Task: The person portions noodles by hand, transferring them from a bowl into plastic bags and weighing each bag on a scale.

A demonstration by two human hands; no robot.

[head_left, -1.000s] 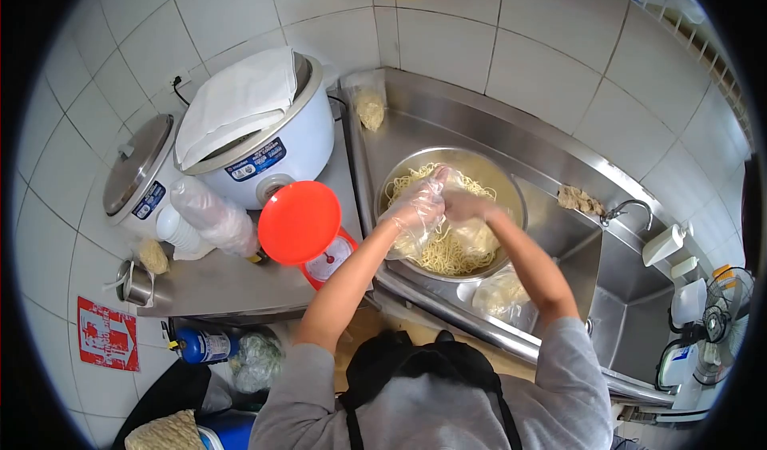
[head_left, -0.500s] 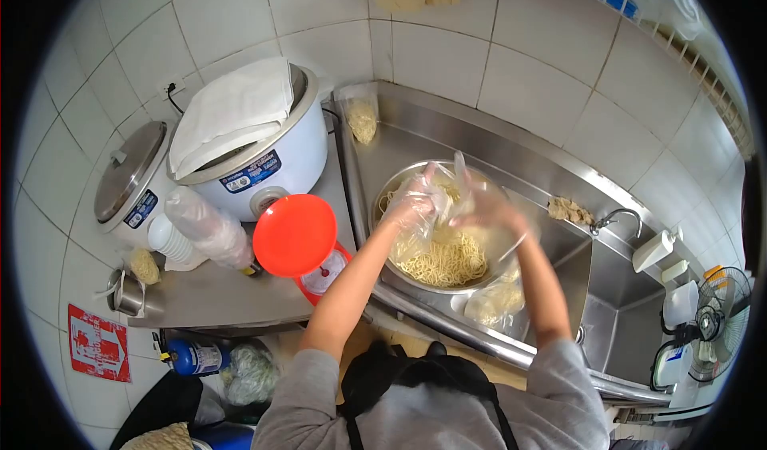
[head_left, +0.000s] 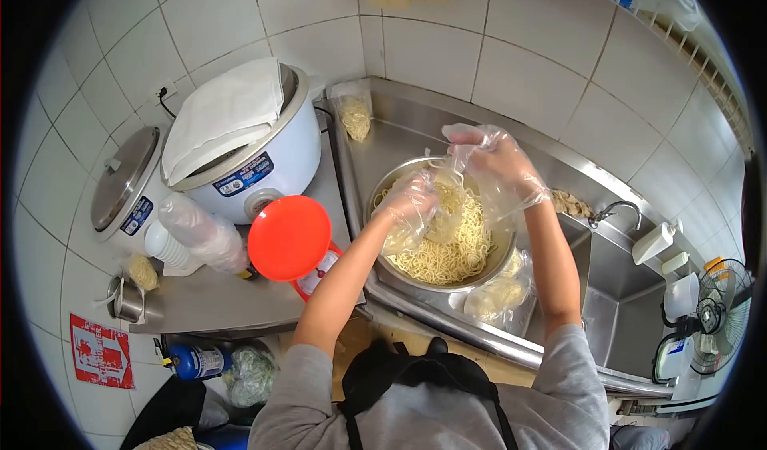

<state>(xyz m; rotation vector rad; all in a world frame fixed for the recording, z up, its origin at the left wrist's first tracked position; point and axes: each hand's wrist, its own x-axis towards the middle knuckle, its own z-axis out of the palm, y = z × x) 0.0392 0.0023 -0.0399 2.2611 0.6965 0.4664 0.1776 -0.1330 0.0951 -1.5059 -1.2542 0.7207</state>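
Note:
A round metal bowl stands on the steel sink counter, with pale yellow noodles in it. Loose clear plastic gloves cover both hands. Over the bowl's left part, my left hand has bent fingers around a clear plastic bag with some noodles in it. My right hand is raised above the bowl's upper right rim, its fingers closed on the bag's upper edge. Another bag of noodles lies beside the bowl at the lower right.
At left are a red scale, a large rice cooker, a second cooker and stacked cups. Bagged noodles stand behind the bowl. To the right are a faucet, a soap bottle and a fan.
My right hand has moved up and away from the bowl's middle, and more noodles show. My left hand remains at the bag. The camera view has shifted slightly.

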